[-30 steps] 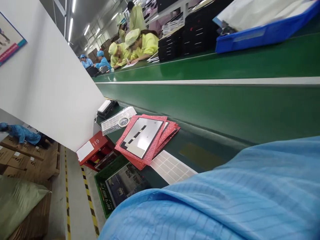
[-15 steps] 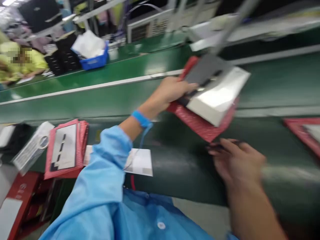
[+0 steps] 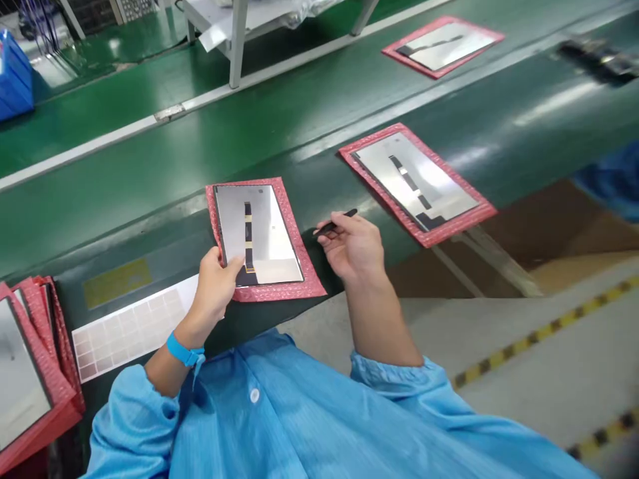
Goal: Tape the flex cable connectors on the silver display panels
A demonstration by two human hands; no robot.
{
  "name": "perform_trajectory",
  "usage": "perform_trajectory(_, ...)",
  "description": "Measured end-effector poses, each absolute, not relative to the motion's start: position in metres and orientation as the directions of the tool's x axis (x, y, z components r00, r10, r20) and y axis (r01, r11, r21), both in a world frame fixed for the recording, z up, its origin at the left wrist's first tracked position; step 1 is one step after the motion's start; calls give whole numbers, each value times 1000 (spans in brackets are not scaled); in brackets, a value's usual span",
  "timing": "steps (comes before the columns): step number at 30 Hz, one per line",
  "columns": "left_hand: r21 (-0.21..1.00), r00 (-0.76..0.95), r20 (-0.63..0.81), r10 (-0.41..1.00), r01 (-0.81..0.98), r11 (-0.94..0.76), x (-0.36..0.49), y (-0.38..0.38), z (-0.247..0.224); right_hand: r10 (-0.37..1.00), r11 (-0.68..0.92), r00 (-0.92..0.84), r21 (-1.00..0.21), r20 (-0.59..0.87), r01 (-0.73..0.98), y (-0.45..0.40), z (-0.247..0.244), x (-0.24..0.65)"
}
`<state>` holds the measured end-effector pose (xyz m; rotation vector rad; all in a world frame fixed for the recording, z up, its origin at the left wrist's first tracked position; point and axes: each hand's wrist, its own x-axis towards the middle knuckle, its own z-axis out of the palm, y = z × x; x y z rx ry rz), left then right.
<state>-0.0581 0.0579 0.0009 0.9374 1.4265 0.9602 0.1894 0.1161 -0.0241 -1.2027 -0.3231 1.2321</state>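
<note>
My left hand (image 3: 215, 286) grips the lower left edge of a display panel (image 3: 277, 243) and the pink bubble-wrap sheet (image 3: 309, 283) beneath it, thumb on top. The panel has a silvery back with a dark flex cable (image 3: 248, 233) running along it. It lies close to the front edge of the green bench. My right hand (image 3: 355, 249) is closed around a thin black pen-like tool (image 3: 335, 224), just right of the panel and apart from it. Under my left wrist lies a white sheet of pale square stickers (image 3: 134, 326).
Another panel on pink wrap (image 3: 414, 179) rests to the right, and a further one (image 3: 444, 45) lies farther back. Several wrapped panels are stacked (image 3: 60, 379) at the left. A blue bin (image 3: 14, 76) and a white metal stand (image 3: 238, 43) are behind. A dark blurred object (image 3: 599, 60) lies far right.
The view has swung right and down. The panel and its pink wrap, tilted up in my left hand before, now lie flatter and nearer my body. My right hand still holds the black tool.
</note>
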Motion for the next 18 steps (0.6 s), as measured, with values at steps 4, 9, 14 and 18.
perform_trajectory(4, 893, 25, -370, 929, 284, 348, -65, 37, 16, 841, -124, 416, -871, -346, -475, 116, -24, 187)
perform_trajectory(9, 805, 21, -274, 961, 552, 217, -81, -1, 42, 863, -70, 441, -924, -245, -376, 110, -11, 172)
perform_trajectory(14, 624, -192, -35, 981, 762, 172, -167, -3, 39, 975, 45, 224, -960, -19, -278, 105, 20, 104)
perform_trajectory(18, 488, -159, 67, 985, 866, 106, -239, 6, 18, 990, -38, -138, -953, 3, -299, 106, 18, 9)
